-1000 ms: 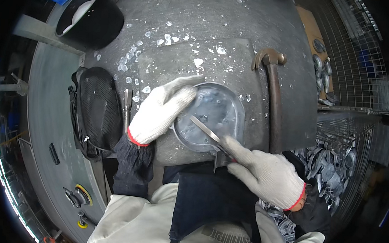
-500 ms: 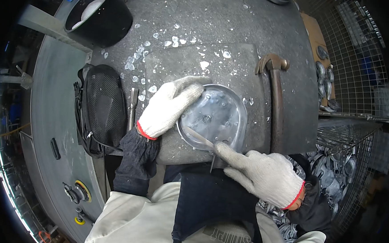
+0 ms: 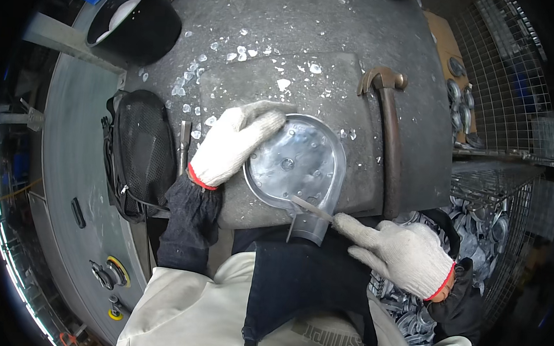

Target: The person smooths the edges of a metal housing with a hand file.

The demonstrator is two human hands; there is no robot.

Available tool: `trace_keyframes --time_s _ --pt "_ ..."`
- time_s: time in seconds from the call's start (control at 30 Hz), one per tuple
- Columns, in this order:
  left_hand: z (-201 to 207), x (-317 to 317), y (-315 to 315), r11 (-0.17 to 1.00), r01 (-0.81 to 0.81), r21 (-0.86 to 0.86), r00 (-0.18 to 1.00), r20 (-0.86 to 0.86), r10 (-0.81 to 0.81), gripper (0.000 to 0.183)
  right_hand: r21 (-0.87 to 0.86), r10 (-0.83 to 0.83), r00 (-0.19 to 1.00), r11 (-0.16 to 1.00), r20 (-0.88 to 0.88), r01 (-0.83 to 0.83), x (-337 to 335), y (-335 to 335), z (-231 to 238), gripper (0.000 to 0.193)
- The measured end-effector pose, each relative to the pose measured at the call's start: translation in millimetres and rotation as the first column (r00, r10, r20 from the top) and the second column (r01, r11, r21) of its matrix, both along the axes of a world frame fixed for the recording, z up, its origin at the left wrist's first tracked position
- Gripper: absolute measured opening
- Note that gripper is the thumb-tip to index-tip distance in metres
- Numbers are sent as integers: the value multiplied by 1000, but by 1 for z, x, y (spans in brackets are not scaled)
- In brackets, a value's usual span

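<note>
On the gray tabletop (image 3: 417, 162), a round metal dish (image 3: 294, 158) sits on a mat (image 3: 333, 91), its spout (image 3: 310, 228) poking past the near edge. The left hand (image 3: 234, 145) holds its rim. The right hand (image 3: 405, 254) grips a thin metal tool (image 3: 313, 208) by the spout. A black bucket (image 3: 147, 35) has something white (image 3: 122, 13) inside. A wire basket (image 3: 492, 180) holds shiny metal pieces (image 3: 473, 250).

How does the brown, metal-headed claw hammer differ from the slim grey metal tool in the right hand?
The brown, metal-headed claw hammer lies untouched; the slim grey metal tool is held in the white-gloved right hand. The hammer has a bulky clawed head; the tool's visible part is a narrow strip. Both are elongated.
</note>
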State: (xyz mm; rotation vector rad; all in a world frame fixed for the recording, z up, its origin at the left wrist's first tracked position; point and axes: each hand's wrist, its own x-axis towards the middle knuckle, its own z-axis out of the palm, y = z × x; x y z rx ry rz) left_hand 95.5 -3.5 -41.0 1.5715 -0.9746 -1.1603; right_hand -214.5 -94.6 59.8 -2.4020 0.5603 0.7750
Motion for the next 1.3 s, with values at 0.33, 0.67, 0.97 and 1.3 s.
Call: trace_keyframes --time_s 0.33,0.67,0.97,1.3 --pt "-1 3 0 999 23 26 999 29 -24 47 -55 -19 991 998 134 27 -6 12 -13 54" --pt "8 25 -6 995 50 90 998 32 -53 51 -44 -184 942 978 282 204 -28 24 -31 55" --pt "44 39 -131 921 -216 -323 971 -166 170 55 413 -729 576 684 369 601 -60 70 -51 62" --pt "34 6 -404 929 318 -189 303 949 89 54 357 -680 663 731 314 581 -71 78 -68 66"
